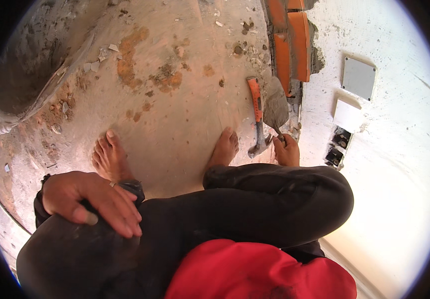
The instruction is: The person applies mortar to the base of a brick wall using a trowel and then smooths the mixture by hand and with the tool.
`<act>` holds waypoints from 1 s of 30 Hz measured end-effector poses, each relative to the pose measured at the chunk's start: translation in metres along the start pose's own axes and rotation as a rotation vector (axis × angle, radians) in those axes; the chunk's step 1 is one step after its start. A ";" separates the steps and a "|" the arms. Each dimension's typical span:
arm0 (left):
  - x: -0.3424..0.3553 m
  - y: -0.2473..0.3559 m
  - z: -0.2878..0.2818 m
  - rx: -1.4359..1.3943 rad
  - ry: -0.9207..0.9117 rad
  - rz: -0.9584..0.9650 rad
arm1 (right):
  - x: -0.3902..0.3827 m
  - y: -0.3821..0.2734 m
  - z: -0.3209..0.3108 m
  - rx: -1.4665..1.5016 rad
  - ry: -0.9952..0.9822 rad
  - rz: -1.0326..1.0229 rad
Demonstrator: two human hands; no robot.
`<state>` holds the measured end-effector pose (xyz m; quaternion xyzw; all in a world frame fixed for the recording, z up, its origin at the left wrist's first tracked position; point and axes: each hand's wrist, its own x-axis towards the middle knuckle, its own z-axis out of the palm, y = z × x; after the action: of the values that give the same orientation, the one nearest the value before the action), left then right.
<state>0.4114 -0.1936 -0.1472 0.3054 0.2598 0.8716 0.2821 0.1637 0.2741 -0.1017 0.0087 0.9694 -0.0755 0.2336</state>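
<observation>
My right hand (288, 151) reaches down past my right knee and grips the handle of a trowel. The trowel's grey, mortar-stained blade (276, 105) points away from me, close to the foot of the wall; its handle is mostly hidden in my fingers. Just left of it a hammer (257, 117) lies on the floor, its orange grip far from me and its metal head near my right foot. My left hand (95, 199) rests on my left knee, fingers stretched out and holding nothing.
On the right stands a white wall (389, 129) with a grey cover plate (358, 78) and open socket boxes (338, 146). Orange bricks (300, 45) show at its far end. A dirty, wide tub or sack (25, 74) sits at the far left. Debris (95, 65) litters the floor.
</observation>
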 end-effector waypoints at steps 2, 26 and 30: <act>-0.008 -0.014 -0.006 -0.092 0.020 -0.024 | -0.004 -0.003 -0.006 -0.091 0.062 -0.071; -0.050 -0.113 -0.031 -0.391 0.228 -0.306 | 0.035 -0.078 -0.011 -0.002 -0.099 -0.099; -0.054 -0.122 -0.031 -0.397 0.246 -0.286 | 0.048 -0.093 -0.023 0.130 -0.140 -0.028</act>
<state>0.4660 -0.1511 -0.2654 0.0963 0.1569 0.8872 0.4232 0.1057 0.1851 -0.0897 0.0052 0.9437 -0.1420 0.2987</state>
